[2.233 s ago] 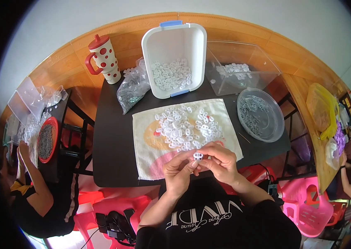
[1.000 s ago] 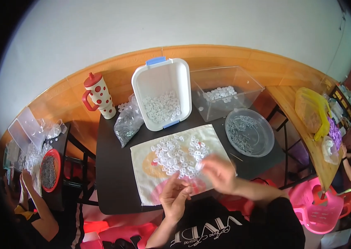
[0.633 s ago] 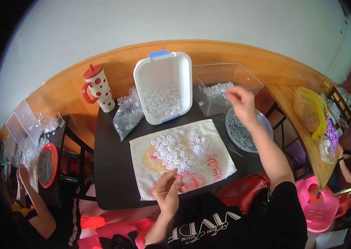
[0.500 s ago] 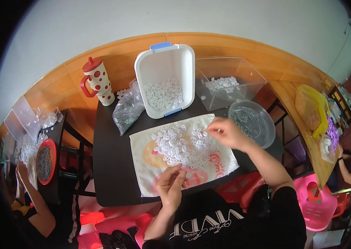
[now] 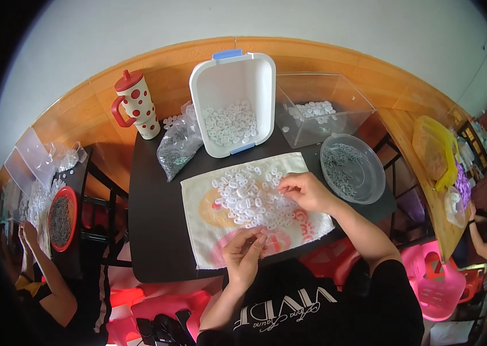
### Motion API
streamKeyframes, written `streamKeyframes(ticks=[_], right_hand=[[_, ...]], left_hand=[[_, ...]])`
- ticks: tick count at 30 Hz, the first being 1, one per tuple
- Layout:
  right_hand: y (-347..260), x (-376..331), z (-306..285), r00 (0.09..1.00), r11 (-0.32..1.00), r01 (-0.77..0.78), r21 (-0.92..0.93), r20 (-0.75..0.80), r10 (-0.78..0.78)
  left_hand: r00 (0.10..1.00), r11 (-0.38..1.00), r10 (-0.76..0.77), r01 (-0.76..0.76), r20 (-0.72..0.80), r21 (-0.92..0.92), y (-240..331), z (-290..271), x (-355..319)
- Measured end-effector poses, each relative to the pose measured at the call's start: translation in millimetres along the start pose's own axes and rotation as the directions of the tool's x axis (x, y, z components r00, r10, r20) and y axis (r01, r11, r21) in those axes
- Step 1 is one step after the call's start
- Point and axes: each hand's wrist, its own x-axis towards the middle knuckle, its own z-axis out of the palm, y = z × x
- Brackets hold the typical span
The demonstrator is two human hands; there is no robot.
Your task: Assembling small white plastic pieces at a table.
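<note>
A heap of small white oval plastic pieces with holes (image 5: 246, 193) lies on a cream towel with a coloured print (image 5: 200, 179). At the heap's near edge, my left hand (image 5: 243, 254) is closed in a pinch, thumb against fingers. What sits at its fingertips is too small to name. My right hand (image 5: 308, 192) reaches to the heap's right side, its fingertips pressed together over the pieces. Whatever they hold is hidden. A round clear tub (image 5: 373, 179) with small dark grey metal-looking pieces (image 5: 341, 164) stands beyond my right hand.
Behind the towel stand a white bin (image 5: 232, 81) holding more white pieces, a clear box (image 5: 307, 135) and a plastic bag (image 5: 177, 150). A dotted tumbler (image 5: 140, 109) is at the back left. Another person's hands (image 5: 27, 236) work beside a red basin (image 5: 72, 239) at left.
My right hand has moved left and slightly nearer, from beside the tub's edge to the heap. My left hand stays pinched near the heap, slightly further right. The whole view has shifted slightly.
</note>
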Motion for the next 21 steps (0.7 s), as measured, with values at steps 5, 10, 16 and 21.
streamKeyframes(ticks=[5,10,16,21], right_hand=[[-7.2,-8.1,-6.5,0.997,0.981,0.057,-0.184,-0.033,-0.064],[-21.2,6.0,9.9,0.990,0.894,0.131,-0.430,0.003,-0.143],[-9.1,6.9,17.6,0.992,0.872,0.125,-0.473,0.042,-0.119],[-4.8,-4.4,14.4,0.990,0.951,0.087,-0.295,-0.084,-0.117]], left_hand=[[1.000,1.000,-0.021,0.021,0.016,0.005,2.4,3.0,-0.1],[1.000,1.000,-0.018,0.018,0.023,0.009,2.9,5.7,-1.9],[0.999,0.999,-0.017,0.017,0.030,0.031,3.1,4.3,-2.2],[1.000,0.998,-0.010,0.010,-0.001,0.056,5.6,5.9,3.3]])
